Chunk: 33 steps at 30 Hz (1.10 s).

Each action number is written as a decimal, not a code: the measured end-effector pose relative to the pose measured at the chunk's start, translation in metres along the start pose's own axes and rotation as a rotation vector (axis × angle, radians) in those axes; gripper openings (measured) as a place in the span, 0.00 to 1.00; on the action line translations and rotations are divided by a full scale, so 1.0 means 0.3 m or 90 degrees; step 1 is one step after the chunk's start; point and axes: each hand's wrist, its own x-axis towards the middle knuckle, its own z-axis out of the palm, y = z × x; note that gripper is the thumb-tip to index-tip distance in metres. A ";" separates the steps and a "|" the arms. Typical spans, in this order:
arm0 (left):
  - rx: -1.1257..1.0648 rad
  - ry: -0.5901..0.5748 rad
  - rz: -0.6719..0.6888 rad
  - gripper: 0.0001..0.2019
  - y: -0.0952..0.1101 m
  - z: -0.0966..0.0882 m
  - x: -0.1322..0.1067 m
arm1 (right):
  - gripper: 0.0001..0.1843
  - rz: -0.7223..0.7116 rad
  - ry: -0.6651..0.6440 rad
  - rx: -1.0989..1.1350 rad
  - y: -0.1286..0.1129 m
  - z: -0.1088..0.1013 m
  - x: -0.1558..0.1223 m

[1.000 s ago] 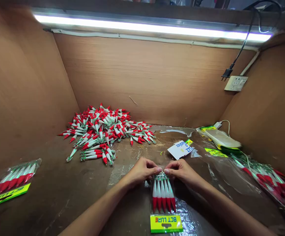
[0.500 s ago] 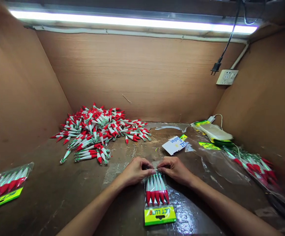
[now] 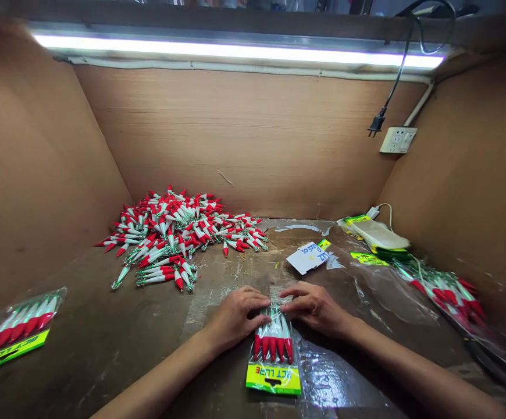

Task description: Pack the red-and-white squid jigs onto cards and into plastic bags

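Note:
A clear plastic pack of red and white lures [image 3: 273,348] with a yellow-green header card lies flat on the worn table [image 3: 148,337] in front of me. My left hand [image 3: 235,317] presses its fingers on the pack's upper left end. Opposite it, my right hand [image 3: 314,305] presses on the upper right end. The fingers of both hands are curled down onto the top of the bag.
A big heap of loose red and white lures [image 3: 178,233] lies at the back left. A filled pack [image 3: 15,331] rests at the far left. Empty bags and cards [image 3: 377,238], more filled packs [image 3: 449,291] and a white paper slip [image 3: 307,256] sit right. Brown walls enclose the booth.
Both hands have slid the pack toward me and pressed down on its top end. The view has shifted slightly.

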 end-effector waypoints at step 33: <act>0.108 -0.024 -0.041 0.44 0.120 -0.021 -0.088 | 0.16 -0.080 -0.038 -0.131 -0.062 0.001 -0.044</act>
